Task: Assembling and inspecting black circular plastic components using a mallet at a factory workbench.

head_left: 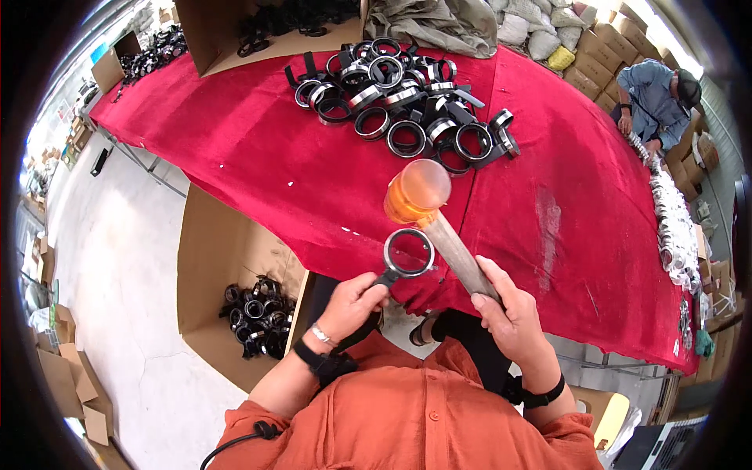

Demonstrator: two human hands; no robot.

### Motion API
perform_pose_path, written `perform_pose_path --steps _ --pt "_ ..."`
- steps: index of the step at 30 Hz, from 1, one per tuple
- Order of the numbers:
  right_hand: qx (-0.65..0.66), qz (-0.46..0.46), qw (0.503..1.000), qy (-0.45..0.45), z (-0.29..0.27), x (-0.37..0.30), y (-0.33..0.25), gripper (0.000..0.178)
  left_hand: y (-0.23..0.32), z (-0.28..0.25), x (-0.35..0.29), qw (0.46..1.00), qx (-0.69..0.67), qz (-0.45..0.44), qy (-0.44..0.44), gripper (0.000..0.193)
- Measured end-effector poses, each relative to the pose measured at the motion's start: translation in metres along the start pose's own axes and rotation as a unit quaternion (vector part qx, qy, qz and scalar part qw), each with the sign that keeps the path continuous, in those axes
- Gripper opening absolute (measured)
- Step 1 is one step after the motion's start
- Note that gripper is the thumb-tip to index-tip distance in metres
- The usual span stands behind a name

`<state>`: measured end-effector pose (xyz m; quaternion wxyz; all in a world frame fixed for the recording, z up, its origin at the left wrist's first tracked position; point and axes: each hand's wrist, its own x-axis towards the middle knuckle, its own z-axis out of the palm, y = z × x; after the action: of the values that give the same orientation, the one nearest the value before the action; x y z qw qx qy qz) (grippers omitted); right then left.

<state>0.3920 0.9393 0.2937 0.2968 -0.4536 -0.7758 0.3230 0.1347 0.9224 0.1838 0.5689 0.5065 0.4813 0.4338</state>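
Close to the table's near edge, my left hand (354, 304) pinches the short handle of a black ring-shaped part (389, 265), its round opening facing up. My right hand (507, 312) is wrapped round the wooden handle of a mallet (462, 254). The mallet's translucent orange head (417, 192) is just beyond the ring and looks apart from it. Farther out on the red cloth lies a heap of similar black and silver rings (384, 86), some with flat tabs.
A cardboard box (196, 274) with several black rings (262, 313) stands left of my lap. Another box (223, 59) and a grey-green cloth (439, 27) sit at the table's back. At far right a person (658, 102) handles a row of pale parts (674, 227).
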Motion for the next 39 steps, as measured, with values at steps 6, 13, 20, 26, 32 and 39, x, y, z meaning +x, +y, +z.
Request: perform_pose_path --steps 6,13,20,26,32,39 --pt "0.062 0.157 0.983 0.074 -0.024 -0.030 0.020 0.047 0.007 -0.121 -0.098 0.889 0.392 -0.003 0.235 0.015" --pt "0.169 0.233 0.949 0.128 -0.016 -0.047 0.052 0.046 0.067 -0.061 0.026 0.928 0.257 0.153 0.222 0.028" --pt "0.137 0.223 0.961 0.091 -0.019 -0.046 0.055 0.047 0.103 0.024 0.184 0.537 0.745 0.381 0.102 0.030" --pt "0.161 0.212 0.959 0.096 -0.017 -0.049 0.059 0.046 0.094 0.010 0.208 0.600 0.728 0.331 0.025 0.007" --pt "0.189 0.218 0.952 0.104 -0.015 -0.051 0.063 0.043 0.100 0.006 0.131 0.898 0.413 0.148 0.042 0.013" --pt "0.274 0.228 0.930 0.088 0.002 -0.059 0.051 0.045 0.025 0.012 0.034 0.987 -0.147 0.018 0.061 0.022"
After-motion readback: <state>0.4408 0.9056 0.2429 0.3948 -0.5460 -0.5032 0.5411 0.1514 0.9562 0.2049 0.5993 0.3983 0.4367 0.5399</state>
